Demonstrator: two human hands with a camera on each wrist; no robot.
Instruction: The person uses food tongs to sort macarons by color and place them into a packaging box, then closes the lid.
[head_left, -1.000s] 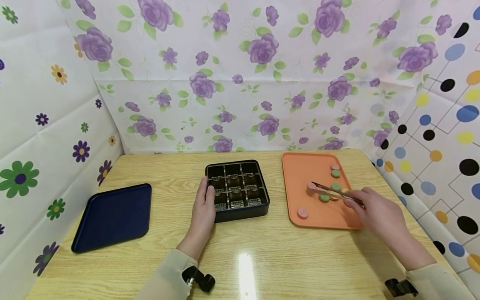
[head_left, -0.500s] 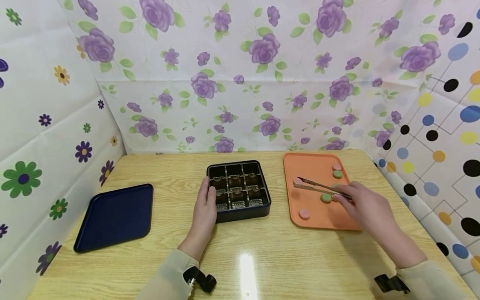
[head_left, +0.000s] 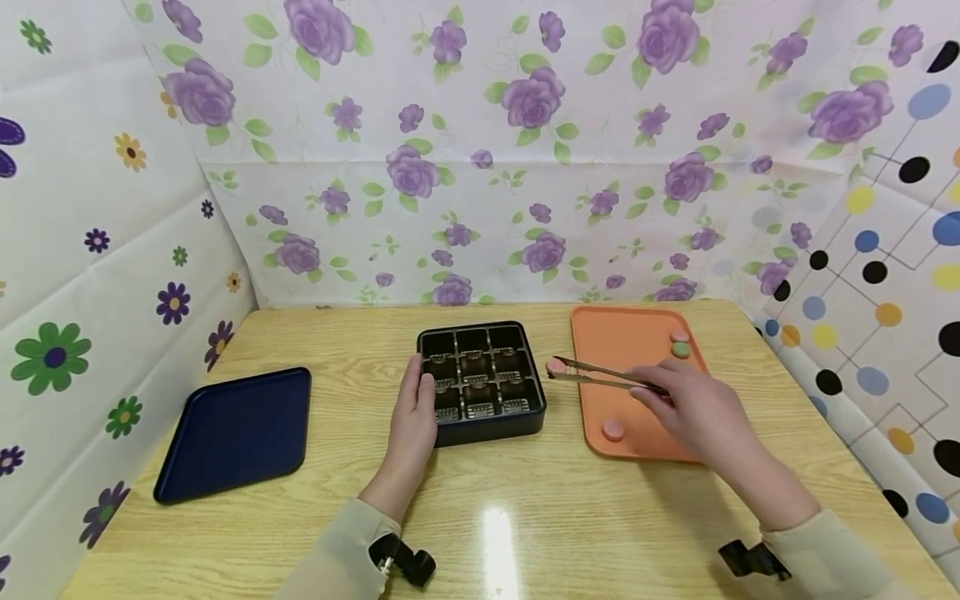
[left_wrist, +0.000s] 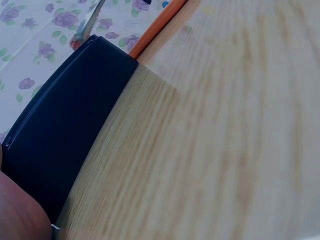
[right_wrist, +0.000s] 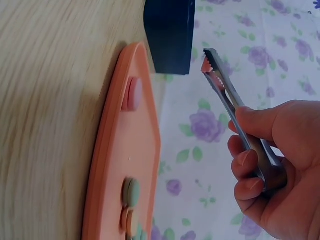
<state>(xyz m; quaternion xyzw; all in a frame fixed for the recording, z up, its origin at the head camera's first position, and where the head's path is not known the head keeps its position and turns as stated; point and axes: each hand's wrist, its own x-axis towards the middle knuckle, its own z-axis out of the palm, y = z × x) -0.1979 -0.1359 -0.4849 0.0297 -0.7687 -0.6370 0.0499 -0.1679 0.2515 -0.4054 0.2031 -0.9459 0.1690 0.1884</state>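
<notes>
My right hand (head_left: 693, 408) has its fingers and thumb curled round a pair of metal tongs (head_left: 603, 377), and the serrated tips pinch a small pink disc (head_left: 556, 366). That disc hangs in the air between the orange tray (head_left: 622, 337) and the black compartment box (head_left: 480, 379), just off the box's right edge and clear of both. My left hand (head_left: 415, 417) lies with relaxed fingers against the left wall of the box, touching it without gripping.

The grip looks thin to me: in the right wrist view only a sliver of the disc shows between the tips (right_wrist: 210, 62), so I judge a slight easing of my fingers could drop it onto the table or the box rim. It could also land tilted across a divider, since the cells are small and some hold ridged inserts. A knock from the tongs could shift the box, as my left hand only rests beside it.

The wooden table (head_left: 525, 517) has a glossy finish with a bright glare patch near me. A dark blue tray (head_left: 232, 433) lies well to the left. On the orange tray remain a pink disc (head_left: 613, 430) near the front and a pink and a green one (head_left: 681, 351) at the back. Floral and dotted sheets wall in the table.
</notes>
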